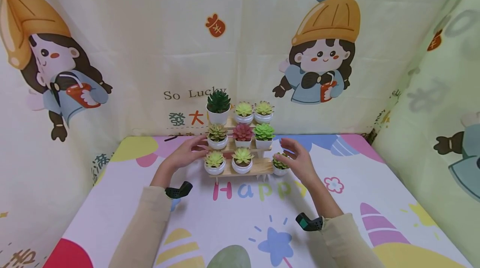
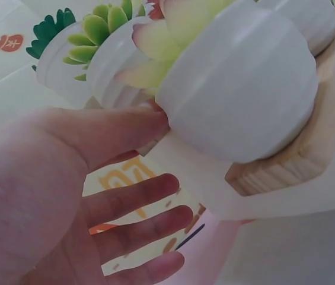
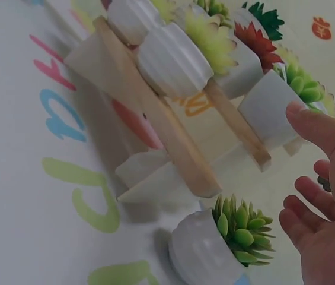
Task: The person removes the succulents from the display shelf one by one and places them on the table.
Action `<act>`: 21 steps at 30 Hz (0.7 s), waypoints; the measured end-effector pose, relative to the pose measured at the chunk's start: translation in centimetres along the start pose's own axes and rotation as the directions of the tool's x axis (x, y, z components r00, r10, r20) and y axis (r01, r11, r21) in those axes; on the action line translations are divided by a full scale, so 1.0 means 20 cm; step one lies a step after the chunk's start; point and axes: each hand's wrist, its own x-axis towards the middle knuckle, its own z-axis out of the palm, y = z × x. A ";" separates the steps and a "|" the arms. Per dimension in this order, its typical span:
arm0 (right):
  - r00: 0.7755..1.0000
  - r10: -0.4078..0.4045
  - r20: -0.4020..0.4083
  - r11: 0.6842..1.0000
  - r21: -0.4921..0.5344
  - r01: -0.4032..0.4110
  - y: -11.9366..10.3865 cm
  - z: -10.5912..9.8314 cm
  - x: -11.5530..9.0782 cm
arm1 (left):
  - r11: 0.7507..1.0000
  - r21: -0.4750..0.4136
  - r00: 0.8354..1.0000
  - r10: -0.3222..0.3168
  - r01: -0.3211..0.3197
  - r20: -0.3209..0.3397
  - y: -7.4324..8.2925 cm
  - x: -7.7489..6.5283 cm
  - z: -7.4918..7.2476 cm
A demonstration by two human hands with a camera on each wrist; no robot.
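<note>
A three-tier wooden stand (image 1: 258, 168) holds several small potted succulents in white pots. At its left end is my left hand (image 1: 186, 153), fingers spread and thumb tip right at a ribbed white pot (image 2: 238, 83) with a pale green succulent. My right hand (image 1: 298, 159) is by the stand's right end, fingers loosely bent and holding nothing. Below it in the right wrist view, a green potted succulent (image 3: 206, 246) stands on the table beside the lowest tier. A red succulent (image 1: 243, 132) sits mid-tier, and a taller dark green one (image 1: 218, 102) is top left.
The table (image 1: 232, 218) has a patterned cloth with coloured shapes and lettering. Behind it hangs a cream curtain (image 1: 150, 30) with cartoon figures, close to the stand's back. Another curtain (image 1: 442, 93) borders the right side.
</note>
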 end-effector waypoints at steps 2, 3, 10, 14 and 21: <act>1.000 -0.006 0.003 1.000 -0.004 0.006 -0.01 0.01 0.00 | 1.000 -0.013 1.000 -0.011 0.011 -0.005 0.00 0.00 0.00; 1.000 -0.007 0.006 1.000 -0.006 0.007 -0.01 0.01 0.00 | 1.000 -0.020 1.000 -0.015 0.015 -0.009 0.00 0.00 0.01; 1.000 -0.010 0.021 1.000 0.016 0.010 -0.02 0.02 0.01 | 0.993 -0.114 0.999 -0.026 0.023 -0.027 -0.02 -0.01 0.02; 1.000 -0.013 0.025 1.000 0.024 0.012 -0.03 0.02 0.01 | 0.981 -0.188 0.999 -0.049 0.044 -0.020 -0.02 -0.01 0.02; 0.999 -0.022 0.043 0.999 0.042 0.020 -0.05 0.04 0.03 | 0.953 -0.282 0.992 -0.124 0.111 -0.028 0.00 -0.02 0.04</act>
